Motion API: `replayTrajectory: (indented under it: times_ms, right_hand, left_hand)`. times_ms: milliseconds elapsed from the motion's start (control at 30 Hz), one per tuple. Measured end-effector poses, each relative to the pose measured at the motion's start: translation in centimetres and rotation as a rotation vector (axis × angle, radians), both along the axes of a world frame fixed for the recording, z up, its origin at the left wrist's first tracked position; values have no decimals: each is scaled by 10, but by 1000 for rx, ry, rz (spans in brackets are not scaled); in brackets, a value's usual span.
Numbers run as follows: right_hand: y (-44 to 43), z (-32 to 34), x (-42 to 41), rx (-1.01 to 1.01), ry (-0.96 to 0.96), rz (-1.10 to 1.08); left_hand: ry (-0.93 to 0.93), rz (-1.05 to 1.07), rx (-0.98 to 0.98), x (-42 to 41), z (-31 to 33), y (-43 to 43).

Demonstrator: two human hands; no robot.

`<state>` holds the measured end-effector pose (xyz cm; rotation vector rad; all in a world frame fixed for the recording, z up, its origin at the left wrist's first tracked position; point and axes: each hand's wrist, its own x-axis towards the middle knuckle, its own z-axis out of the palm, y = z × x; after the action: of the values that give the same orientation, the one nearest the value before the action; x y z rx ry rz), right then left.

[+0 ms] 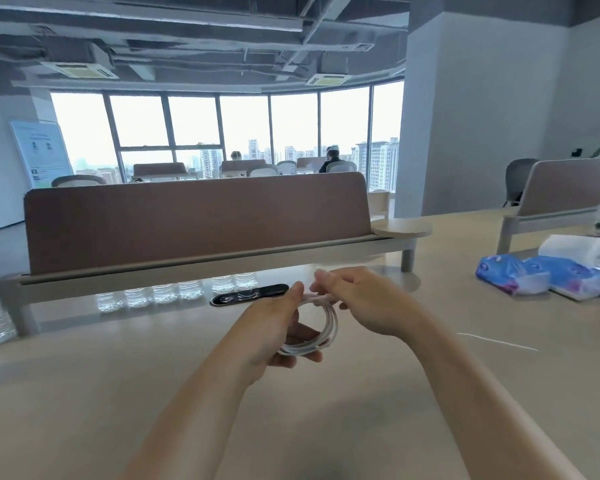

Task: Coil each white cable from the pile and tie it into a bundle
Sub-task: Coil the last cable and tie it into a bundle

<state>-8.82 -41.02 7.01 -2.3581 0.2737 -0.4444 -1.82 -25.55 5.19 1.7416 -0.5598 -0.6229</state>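
at frame centre the left hand (274, 327) grips the coiled white cable (321, 329) while the right hand (357, 303) pinches its top; best keep the loops stacked tight during tying.

My one wide head view faces forward across the desk (84, 393), tilted slightly down; left hand (274, 330) and right hand (368, 303) sit close, lower centre.

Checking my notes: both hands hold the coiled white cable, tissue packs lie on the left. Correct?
No: the head view shows the tissue packs lying on the right. The left hand and right hand do hold the cable.
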Motion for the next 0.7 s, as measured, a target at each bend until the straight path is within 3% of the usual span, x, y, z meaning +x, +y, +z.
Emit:
replayTrajectory:
  times_ms: [133, 367, 700]
  right_hand:
    - [-53, -10, -39, 138, -66, -230]
    - [-149, -64, -76, 97, 82, -554]
    - [-201, -113, -58, -3, 286, -671]
  left_hand:
    - [25, -30, 6, -23, -6, -41]
    - [70, -106, -10, -47, -23, -103]
    - [54, -168, 41, -51, -40, -170]
